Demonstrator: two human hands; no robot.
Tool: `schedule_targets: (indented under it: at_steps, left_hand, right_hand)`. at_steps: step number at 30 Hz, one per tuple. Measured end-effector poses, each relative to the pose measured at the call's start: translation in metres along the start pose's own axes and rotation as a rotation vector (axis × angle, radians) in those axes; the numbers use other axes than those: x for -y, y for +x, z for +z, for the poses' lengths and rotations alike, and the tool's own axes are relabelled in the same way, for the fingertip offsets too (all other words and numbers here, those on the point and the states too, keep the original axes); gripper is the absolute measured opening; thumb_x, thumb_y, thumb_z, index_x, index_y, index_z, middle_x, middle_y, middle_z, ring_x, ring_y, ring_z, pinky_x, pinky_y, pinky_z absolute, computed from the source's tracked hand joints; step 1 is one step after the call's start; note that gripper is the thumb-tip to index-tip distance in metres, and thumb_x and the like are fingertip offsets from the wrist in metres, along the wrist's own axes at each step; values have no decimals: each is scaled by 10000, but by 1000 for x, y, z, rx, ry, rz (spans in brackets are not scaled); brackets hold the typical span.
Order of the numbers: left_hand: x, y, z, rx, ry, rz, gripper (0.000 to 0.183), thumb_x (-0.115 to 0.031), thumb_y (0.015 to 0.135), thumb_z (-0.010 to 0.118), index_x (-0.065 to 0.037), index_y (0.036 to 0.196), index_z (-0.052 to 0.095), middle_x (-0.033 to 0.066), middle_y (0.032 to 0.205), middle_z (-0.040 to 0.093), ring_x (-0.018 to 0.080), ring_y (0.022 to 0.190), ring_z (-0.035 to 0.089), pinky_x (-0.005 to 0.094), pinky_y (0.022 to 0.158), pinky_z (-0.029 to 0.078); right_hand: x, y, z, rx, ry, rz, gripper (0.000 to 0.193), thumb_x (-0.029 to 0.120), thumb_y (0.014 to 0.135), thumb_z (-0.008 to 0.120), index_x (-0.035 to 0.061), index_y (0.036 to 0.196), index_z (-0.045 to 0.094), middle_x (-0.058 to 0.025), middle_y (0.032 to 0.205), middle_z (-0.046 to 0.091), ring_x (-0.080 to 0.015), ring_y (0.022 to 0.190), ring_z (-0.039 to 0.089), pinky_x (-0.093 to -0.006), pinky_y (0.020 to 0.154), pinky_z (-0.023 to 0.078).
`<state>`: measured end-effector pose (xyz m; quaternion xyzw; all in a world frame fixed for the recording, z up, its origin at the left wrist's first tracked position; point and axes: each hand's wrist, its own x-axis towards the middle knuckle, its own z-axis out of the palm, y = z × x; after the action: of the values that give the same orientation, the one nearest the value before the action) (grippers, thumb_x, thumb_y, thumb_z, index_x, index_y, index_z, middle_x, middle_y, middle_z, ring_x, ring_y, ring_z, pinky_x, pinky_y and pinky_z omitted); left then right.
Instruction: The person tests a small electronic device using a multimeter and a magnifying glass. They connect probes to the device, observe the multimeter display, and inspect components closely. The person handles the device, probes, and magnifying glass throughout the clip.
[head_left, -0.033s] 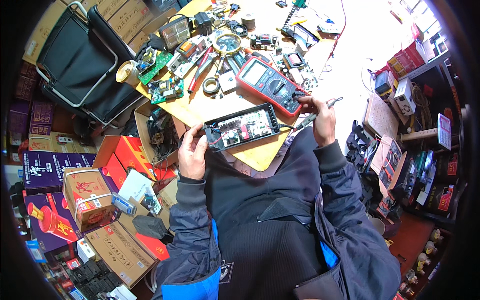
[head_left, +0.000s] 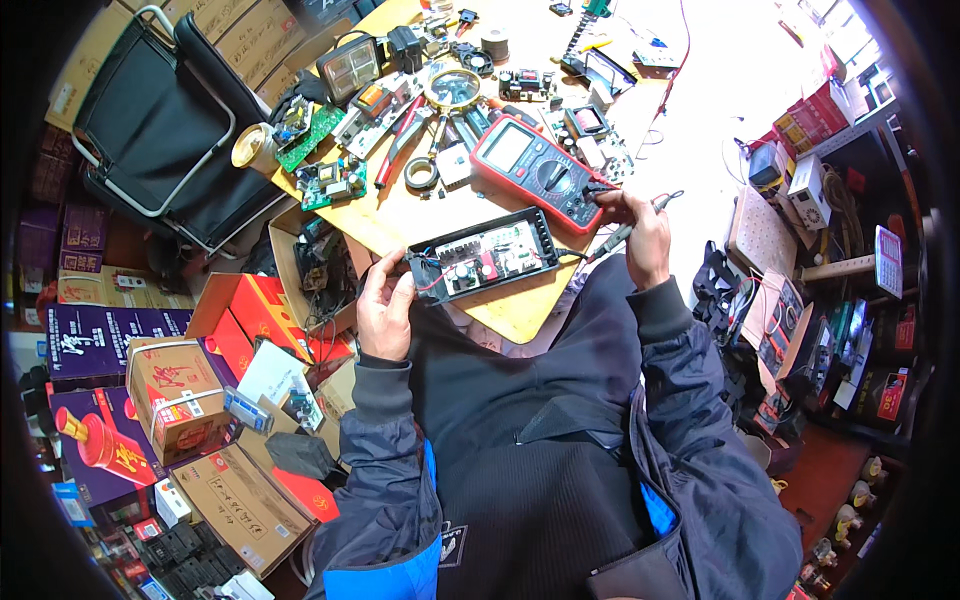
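Observation:
My left hand (head_left: 386,308) grips the near left end of an open black case (head_left: 545,243), thumb on top. Inside the case lies a circuit board (head_left: 495,252) with a row of black parts, a red part and thin red and blue wires. The case rests at the table's near corner, tilted. My right hand (head_left: 645,238) is closed on a grey pen-shaped test probe (head_left: 612,242), which runs across the palm side. Its fingertips are by the lower corner of a red multimeter (head_left: 540,170), where black plugs sit. The multimeter lies just beyond the case.
On the yellow table (head_left: 515,312) are a magnifying glass (head_left: 454,88), a tape roll (head_left: 421,174), green circuit boards (head_left: 332,182) and a work lamp (head_left: 350,68). A black chair (head_left: 165,130) stands at far left. Cardboard boxes (head_left: 180,395) crowd my left, shelves (head_left: 850,330) my right.

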<state>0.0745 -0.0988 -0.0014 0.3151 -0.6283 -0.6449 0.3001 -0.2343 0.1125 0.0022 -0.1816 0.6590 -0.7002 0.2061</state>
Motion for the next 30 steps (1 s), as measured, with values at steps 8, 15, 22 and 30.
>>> schedule_targets:
  at_steps: [8,15,22,30]
  left_hand:
    - [0,-1,6,20,10,-2,493,-164,1058,686,9,1505,567,29,1085,685,89,924,616,250,863,511]
    - [1,-2,4,42,30,-14,513,-147,1048,687,-5,1523,555,15,1049,660,84,911,603,241,851,503]
    - [-18,-3,-4,168,15,-28,748,-120,935,776,-23,1610,467,52,1294,599,106,990,597,277,911,529]
    - [-36,0,6,270,483,17,1046,-137,744,943,-63,1649,423,111,1510,552,228,1316,580,357,1095,497]
  right_hand:
    - [0,37,-3,-27,25,-88,373,194,1045,505,-53,992,780,-121,885,735,-194,798,670,-326,788,510]
    - [3,33,-11,-7,12,-67,385,168,1078,475,-60,1093,784,-140,1012,777,-210,907,714,-349,900,559]
    - [11,-16,-31,24,177,25,519,210,1067,381,-111,1140,782,-130,914,729,-205,882,669,-350,871,534]
    - [21,-52,-35,70,182,21,553,260,1084,349,-143,1146,722,-228,1140,758,-298,993,725,-435,988,556]
